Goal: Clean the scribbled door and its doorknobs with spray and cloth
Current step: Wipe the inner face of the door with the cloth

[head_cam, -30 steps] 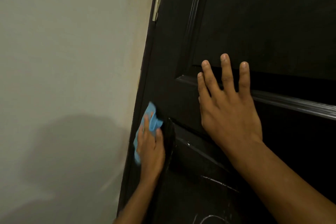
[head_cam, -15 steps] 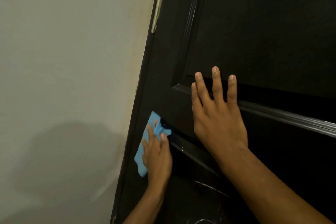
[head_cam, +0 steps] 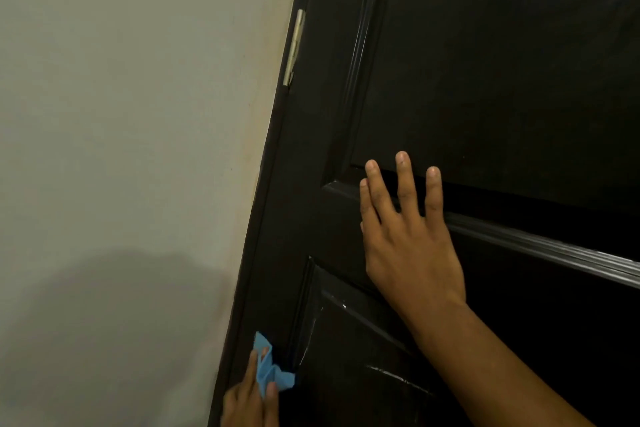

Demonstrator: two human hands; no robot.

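Head view — left hand (head_cam: 251, 400) presses crumpled cloth (head_cam: 272, 373) on door (head_cam: 485, 80) edge

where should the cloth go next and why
Probably a short swipe to the right, onto the lower panel. The left hand presses the blue cloth on the door near its hinge edge, while white scribble marks show just right of it. The right hand lies flat on the door, bracing.
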